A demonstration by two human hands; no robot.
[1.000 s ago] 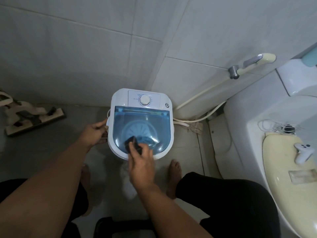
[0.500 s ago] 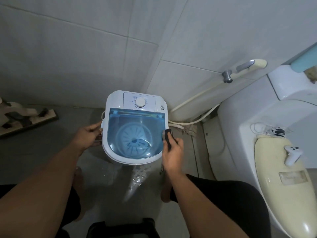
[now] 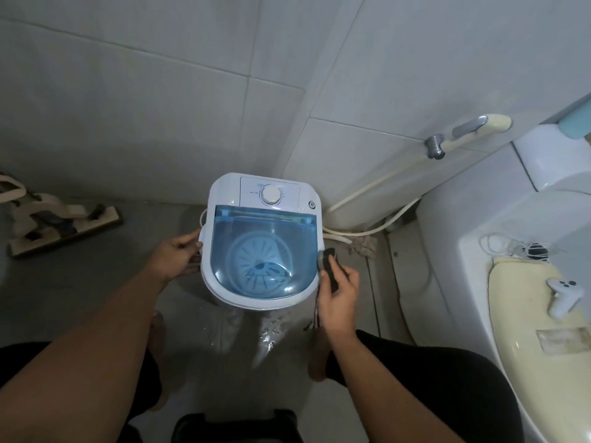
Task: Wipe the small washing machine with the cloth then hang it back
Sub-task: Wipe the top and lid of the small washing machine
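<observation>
The small white washing machine (image 3: 224, 193) stands on the floor in the tiled corner, with a clear blue lid (image 3: 265, 231) and a white dial (image 3: 271, 195) at its back. My left hand (image 3: 177, 255) grips its left side. My right hand (image 3: 339, 294) presses a dark cloth (image 3: 329, 266) against the machine's right rim, with dark strands of the cloth hanging below the hand.
A toilet (image 3: 511, 314) with a cream lid stands at the right, a white game controller (image 3: 564, 295) on it. A bidet sprayer (image 3: 473, 129) and hoses run along the wall. A wooden item (image 3: 60, 225) lies at left. Water (image 3: 268, 334) wets the floor in front.
My right hand carried the cloth from the front of the blue lid across to the machine's right rim and holds there. The left hand stays on the left side.
</observation>
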